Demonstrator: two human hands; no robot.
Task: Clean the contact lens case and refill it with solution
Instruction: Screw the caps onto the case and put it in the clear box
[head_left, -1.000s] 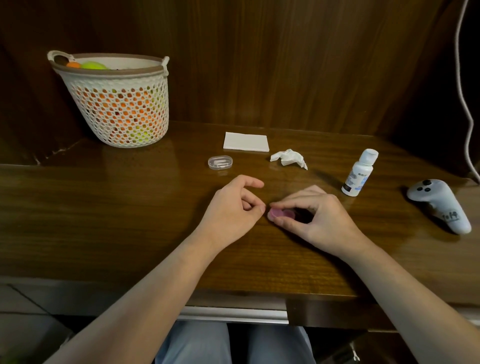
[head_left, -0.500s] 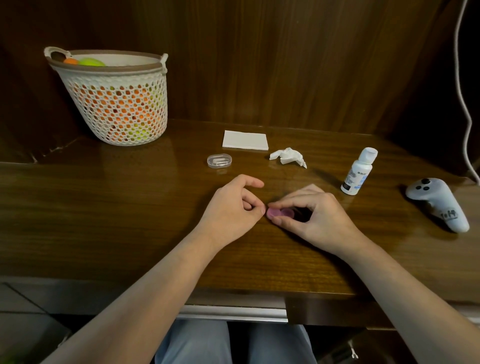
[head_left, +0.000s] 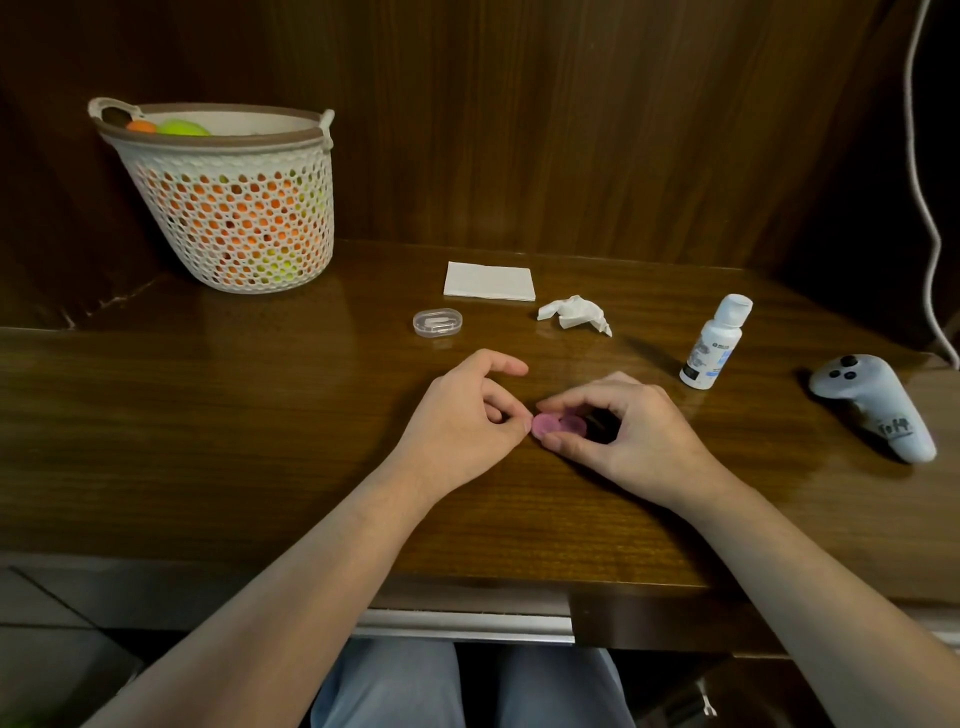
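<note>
The small pink round-lidded plastic contact lens case (head_left: 558, 425) lies flat on the glossy dark wooden surface (head_left: 260, 415), right between the two hands. The right hand (head_left: 623, 436) curls over it, thumb and forefinger pinching its near and far edges. The left hand (head_left: 462, 421) is loosely curled, its fingertips touching the case's left end; whether it actually grips the case cannot be told.

Beyond the right hand and a little to its right stands a small white plastic solution bottle (head_left: 714, 343) with its cap on. Beyond both hands lie a crumpled white tissue (head_left: 574, 314), a folded flat white paper napkin (head_left: 489, 281) and a small clear oval plastic box (head_left: 437, 322). Well to the left and farther back sits a white perforated basket (head_left: 228, 208) of coloured balls; far to the right lies a grey handheld controller (head_left: 872, 405).

The case is small and the surface looks slick, so twisting a lid with only a fingertip hold could make it skid or flip. Any leftover liquid inside might then spill. A loosened lid could also roll away toward the surface's near edge.
</note>
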